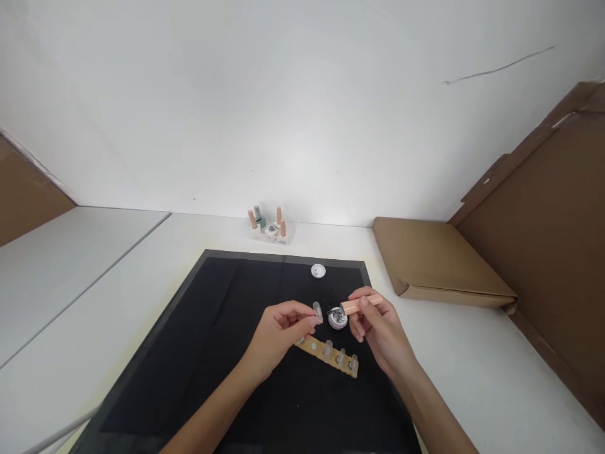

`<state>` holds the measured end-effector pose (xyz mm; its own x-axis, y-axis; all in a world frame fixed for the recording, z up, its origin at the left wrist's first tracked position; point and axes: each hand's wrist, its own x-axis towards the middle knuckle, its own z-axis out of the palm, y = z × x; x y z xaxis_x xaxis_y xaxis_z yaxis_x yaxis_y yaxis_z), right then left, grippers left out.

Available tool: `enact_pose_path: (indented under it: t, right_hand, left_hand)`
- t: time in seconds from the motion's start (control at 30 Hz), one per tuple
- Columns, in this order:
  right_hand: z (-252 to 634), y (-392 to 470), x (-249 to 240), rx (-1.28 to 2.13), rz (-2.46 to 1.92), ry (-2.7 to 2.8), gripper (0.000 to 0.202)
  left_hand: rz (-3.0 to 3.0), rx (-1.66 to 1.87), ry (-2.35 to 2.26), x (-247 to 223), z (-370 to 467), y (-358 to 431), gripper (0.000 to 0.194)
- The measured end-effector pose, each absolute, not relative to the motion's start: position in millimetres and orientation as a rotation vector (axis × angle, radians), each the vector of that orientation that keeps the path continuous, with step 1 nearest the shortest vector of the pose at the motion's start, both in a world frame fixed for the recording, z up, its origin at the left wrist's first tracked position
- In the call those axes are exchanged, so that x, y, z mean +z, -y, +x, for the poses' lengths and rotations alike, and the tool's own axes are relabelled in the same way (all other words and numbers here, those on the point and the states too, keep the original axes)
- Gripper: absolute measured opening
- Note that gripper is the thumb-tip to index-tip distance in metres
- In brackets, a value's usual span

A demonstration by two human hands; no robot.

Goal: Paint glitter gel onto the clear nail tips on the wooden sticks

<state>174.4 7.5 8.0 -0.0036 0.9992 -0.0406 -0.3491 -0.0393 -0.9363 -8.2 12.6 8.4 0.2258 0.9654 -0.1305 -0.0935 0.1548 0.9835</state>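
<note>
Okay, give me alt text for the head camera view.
Two bare hands over a black mat: the left hand holds a clear nail tip, the right hand a peach-handled brush beside an open white jar.

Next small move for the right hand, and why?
I'd ease the peach-handled applicator slightly left, toward the clear nail tip. The right hand holds it with its dark end by the open white jar, and the left hand pinches the nail tip close by, so the gap looks short. Whether the end is loaded, I can't tell.
</note>
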Motion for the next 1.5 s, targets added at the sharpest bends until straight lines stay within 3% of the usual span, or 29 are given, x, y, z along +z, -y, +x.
enact_pose_path:
  t: [0.5, 0.9, 1.17, 1.5]
  right_hand:
    - [173.1, -4.6, 1.7, 1.361, -0.993, 1.087, 0.033]
    - [180.8, 1.0, 12.1, 1.033, -1.089, 1.273, 0.022]
    - [185.8, 3.3, 10.2, 1.111, -0.959, 1.412, 0.018]
    - [186.3, 2.2, 16.8, 0.898, -1.062, 1.498, 0.008]
  left_hand:
    - [1.209, 0.882, -0.92, -1.0, -8.5, -9.0, 0.027]
    - [1.237, 0.88, -0.897, 1.8, -5.2, -7.9, 0.027]
    - [1.246, 0.892, -0.876, 5.0, -4.6, -7.5, 0.025]
    - [1.281, 0.893, -0.81, 3.5, -5.4, -7.2, 0.021]
